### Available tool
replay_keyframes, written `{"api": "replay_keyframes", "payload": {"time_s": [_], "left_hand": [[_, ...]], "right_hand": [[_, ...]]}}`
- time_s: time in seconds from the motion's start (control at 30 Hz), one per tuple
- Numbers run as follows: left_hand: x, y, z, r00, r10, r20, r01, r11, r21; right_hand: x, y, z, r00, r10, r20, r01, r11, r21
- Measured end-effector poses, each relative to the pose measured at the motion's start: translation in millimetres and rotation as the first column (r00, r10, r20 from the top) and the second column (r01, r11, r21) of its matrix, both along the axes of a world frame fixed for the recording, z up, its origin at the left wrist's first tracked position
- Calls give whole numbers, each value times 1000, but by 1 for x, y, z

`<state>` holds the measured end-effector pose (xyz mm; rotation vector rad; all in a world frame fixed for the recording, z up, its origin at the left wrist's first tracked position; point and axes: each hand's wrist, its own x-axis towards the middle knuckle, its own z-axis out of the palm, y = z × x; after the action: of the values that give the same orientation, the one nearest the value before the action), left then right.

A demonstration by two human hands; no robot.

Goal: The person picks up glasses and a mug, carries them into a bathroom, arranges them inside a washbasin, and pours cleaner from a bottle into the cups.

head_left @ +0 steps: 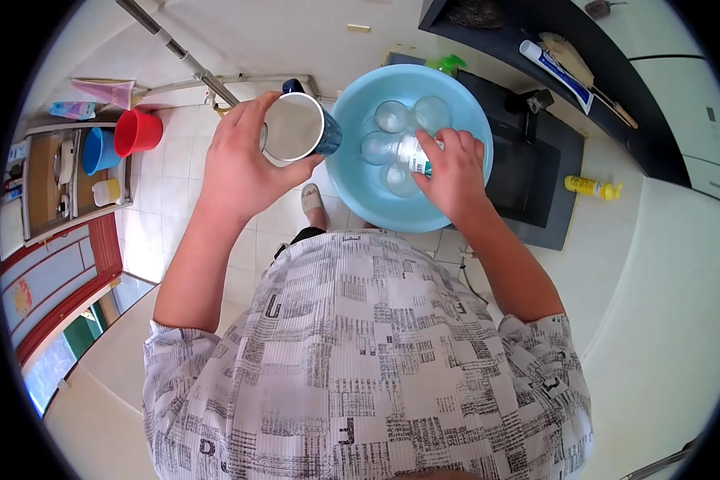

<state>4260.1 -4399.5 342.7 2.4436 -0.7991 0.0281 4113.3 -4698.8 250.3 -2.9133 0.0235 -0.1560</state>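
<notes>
My left hand (236,160) is closed round a mug (294,128) with a white inside and a dark blue patterned outside. Its mouth faces me, and a dark blue part, perhaps the handle, sticks out at its top. Over the light blue basin (360,204), my right hand (454,172) grips a small white bottle (414,152) with a printed, partly green label; the fingers cover much of it. Several clear round glasses (392,116) lie in the basin to the left of that hand.
The basin stands at the edge of a dark sink (520,176). A yellow bottle (592,188) lies to the right. Above, a dark shelf (504,40) holds a toothpaste tube (556,74) and brushes. A metal pole (180,52) and red bucket (138,133) are at left.
</notes>
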Motion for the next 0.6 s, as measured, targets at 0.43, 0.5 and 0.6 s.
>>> {"api": "replay_keyframes", "payload": {"time_s": [0.43,0.5,0.6], "left_hand": [[0,-10,-7,998,-62,-18,61,998,-24],[1,-12,-14,996,-89,2,89,996,-19],[-1,-21,-17,994,-111,6,111,994,0]], "right_hand": [[3,5,3,1000,-17,19,17,1000,2],[2,3,0,999,-26,24,26,1000,13],[-3,-4,-3,998,-53,24,52,998,36]]}}
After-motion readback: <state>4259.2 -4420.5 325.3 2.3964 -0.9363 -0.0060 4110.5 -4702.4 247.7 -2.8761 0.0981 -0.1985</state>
